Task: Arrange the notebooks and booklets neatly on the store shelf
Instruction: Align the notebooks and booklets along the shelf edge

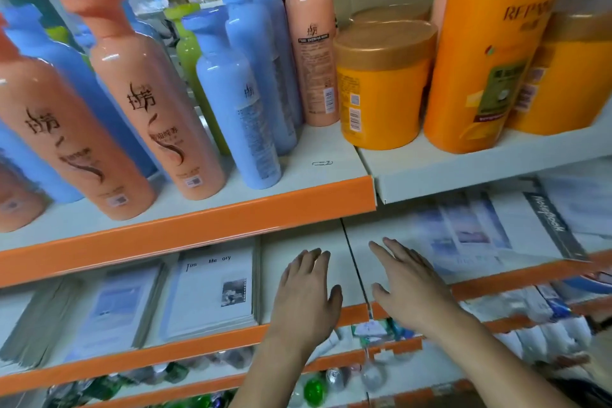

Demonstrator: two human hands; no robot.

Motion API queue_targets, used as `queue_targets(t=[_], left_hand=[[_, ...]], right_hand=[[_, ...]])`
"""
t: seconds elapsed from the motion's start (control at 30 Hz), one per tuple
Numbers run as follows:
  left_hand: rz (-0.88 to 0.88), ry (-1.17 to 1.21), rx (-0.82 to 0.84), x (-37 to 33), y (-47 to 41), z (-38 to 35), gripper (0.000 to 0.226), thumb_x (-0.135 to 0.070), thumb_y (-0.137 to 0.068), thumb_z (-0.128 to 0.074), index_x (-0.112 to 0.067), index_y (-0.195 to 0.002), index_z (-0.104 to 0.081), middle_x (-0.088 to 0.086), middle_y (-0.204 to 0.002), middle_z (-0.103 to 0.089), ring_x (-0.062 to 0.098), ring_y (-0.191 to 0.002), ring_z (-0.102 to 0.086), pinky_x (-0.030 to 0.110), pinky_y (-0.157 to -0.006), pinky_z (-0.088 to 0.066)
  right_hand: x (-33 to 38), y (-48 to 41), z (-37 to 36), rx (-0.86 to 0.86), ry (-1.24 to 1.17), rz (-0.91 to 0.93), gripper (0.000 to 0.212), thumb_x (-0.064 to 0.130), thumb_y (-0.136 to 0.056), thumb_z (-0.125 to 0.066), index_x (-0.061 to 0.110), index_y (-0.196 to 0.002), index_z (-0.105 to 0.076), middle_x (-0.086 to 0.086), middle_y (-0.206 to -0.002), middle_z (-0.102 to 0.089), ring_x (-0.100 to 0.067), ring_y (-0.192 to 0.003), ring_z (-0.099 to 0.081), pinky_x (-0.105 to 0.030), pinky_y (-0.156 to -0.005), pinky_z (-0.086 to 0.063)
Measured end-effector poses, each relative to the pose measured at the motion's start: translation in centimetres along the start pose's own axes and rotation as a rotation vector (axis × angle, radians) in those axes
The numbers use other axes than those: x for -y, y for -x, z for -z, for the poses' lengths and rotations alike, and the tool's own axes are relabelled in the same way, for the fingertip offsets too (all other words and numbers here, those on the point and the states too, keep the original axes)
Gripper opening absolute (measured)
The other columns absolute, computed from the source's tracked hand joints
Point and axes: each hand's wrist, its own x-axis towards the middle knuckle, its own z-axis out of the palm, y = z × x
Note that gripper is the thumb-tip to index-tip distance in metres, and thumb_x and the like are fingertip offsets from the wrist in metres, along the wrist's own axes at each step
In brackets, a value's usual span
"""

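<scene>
Left grip [306, 288], right grip [409, 281] flat over shelf [298, 238].

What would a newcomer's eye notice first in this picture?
Probably the tall peach bottles and blue bottles crowding the upper shelf, with a big orange bottle at its right. Below them, the left hand and right hand reach open over a bare stretch of the notebook shelf, between a booklet stack on the left and blurred notebooks on the right.

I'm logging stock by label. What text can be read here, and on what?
"Tim Me ory": cover of the white booklet.
"REPA", cut off: big orange bottle.
"Notebook": dark strip on the right-hand notebook.
Script and fine print on the peach bottles: not legible.
</scene>
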Motion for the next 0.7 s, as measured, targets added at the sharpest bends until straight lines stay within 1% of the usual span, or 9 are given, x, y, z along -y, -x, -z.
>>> queue_targets(t=[0.13, 0.23, 0.37, 0.5, 0.63, 0.7], left_hand=[[-0.074, 0.032, -0.007, -0.9, -1.3, -0.2, 0.061, -0.041, -0.101, -0.045, -0.023, -0.156, -0.026, -0.005, -0.159, -0.031, 0.017, -0.148, -0.023, 0.032, -0.123, -0.02], [-0.133, 0.068, -0.001, -2.0, -2.1, -0.8, 0.062, -0.04, -0.1, -0.047, -0.022, -0.156, -0.028, -0.004, -0.159, -0.033, 0.018, -0.148, -0.024, 0.032, -0.122, -0.021], [-0.231, 0.125, 0.033, -4.5, -3.4, -2.2, 0.063, -0.039, -0.1, -0.049, -0.02, -0.157, -0.029, -0.002, -0.16, -0.033, 0.019, -0.149, -0.025, 0.033, -0.123, -0.02], [-0.322, 0.136, 0.058, -8.1, -5.1, -4.0, 0.063, -0.038, -0.101, -0.05, -0.018, -0.157, -0.029, 0.0, -0.161, -0.032, 0.02, -0.149, -0.025, 0.034, -0.124, -0.02], [-0.378, 0.124, 0.105, -12.2, -6.8, -5.4, 0.061, -0.04, -0.102, -0.048, -0.02, -0.156, -0.029, -0.003, -0.159, -0.032, 0.018, -0.147, -0.026, 0.031, -0.123, -0.02], [-0.387, 0.094, 0.108, -14.6, -8.4, -6.8, 0.06, -0.04, -0.101, -0.047, -0.02, -0.155, -0.03, -0.003, -0.158, -0.033, 0.018, -0.145, -0.028, 0.031, -0.122, -0.021]], right_hand=[[-1.5, 0.6, 0.4, -0.011, 0.002, -0.072, 0.073, 0.043, -0.101, -0.045, 0.034, -0.16, -0.004, 0.007, -0.168, 0.0, -0.019, -0.154, -0.009, -0.035, -0.123, -0.013], [-3.0, 1.1, 1.0, -0.025, 0.027, -0.135, 0.073, 0.044, -0.101, -0.046, 0.032, -0.16, -0.005, 0.005, -0.168, -0.003, -0.019, -0.154, -0.01, -0.035, -0.123, -0.012], [-5.3, 2.0, 1.6, -0.072, 0.047, -0.229, 0.074, 0.046, -0.099, -0.049, 0.032, -0.16, -0.01, 0.004, -0.168, -0.009, -0.021, -0.152, -0.019, -0.037, -0.121, -0.02], [-8.9, 2.8, 2.8, -0.089, 0.023, -0.307, 0.073, 0.043, -0.098, -0.052, 0.03, -0.159, -0.014, 0.0, -0.165, -0.018, -0.025, -0.149, -0.025, -0.04, -0.119, -0.027], [-14.3, 3.3, 4.7, -0.11, 0.006, -0.398, 0.07, 0.043, -0.097, -0.052, 0.027, -0.157, -0.02, -0.002, -0.158, -0.033, -0.026, -0.139, -0.04, -0.039, -0.11, -0.037], [-17.7, 3.2, 5.5, -0.109, -0.025, -0.422, 0.069, 0.04, -0.096, -0.053, 0.026, -0.157, -0.022, -0.004, -0.153, -0.038, -0.027, -0.135, -0.045, -0.039, -0.106, -0.042]])
